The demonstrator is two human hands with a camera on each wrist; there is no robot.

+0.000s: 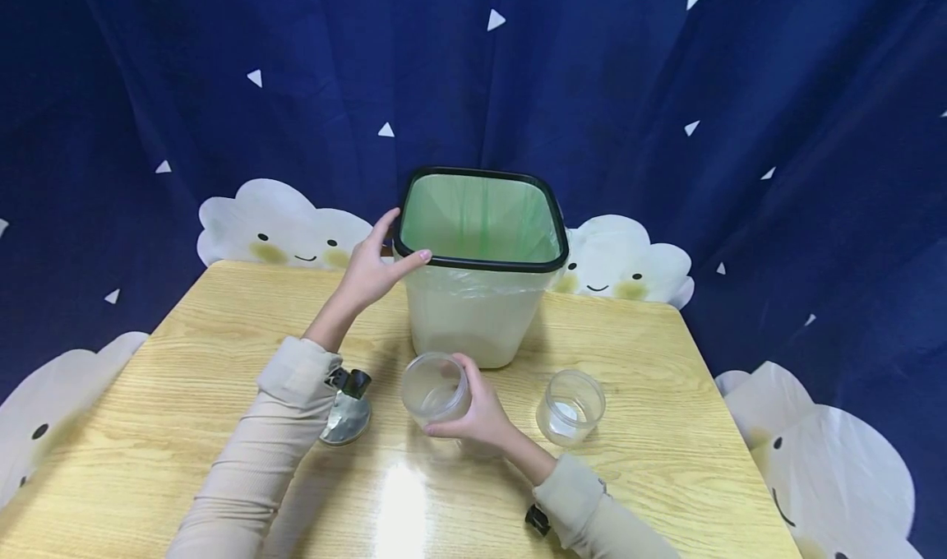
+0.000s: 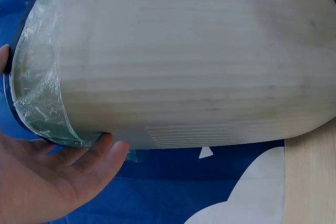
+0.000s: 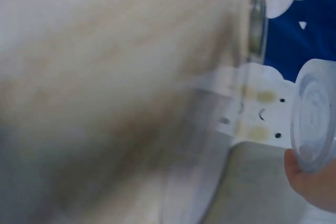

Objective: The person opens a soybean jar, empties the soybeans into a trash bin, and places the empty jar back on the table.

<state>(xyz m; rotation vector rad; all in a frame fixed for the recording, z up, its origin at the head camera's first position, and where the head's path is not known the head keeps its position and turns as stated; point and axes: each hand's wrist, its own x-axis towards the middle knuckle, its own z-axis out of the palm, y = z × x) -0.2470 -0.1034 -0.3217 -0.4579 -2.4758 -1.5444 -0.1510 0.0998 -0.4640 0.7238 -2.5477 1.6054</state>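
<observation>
A pale waste bin (image 1: 473,312) with a black rim and a light green liner stands upright on the table. My left hand (image 1: 373,273) is at its left front corner, thumb on the front of the rim and the other fingers along the side wall (image 2: 157,77). Those fingers lie rather straight against the bin. In front of the bin, my right hand (image 1: 482,407) grips a clear plastic jar (image 1: 435,390), open at the top. In the right wrist view the jar (image 3: 315,116) is seen from its round base.
A second clear jar (image 1: 571,407) with a white patch at its bottom stands to the right. A silvery round lid (image 1: 346,418) lies partly hidden under my left wrist. Behind the wooden table (image 1: 636,477) hangs a dark blue curtain (image 1: 318,49) with clouds.
</observation>
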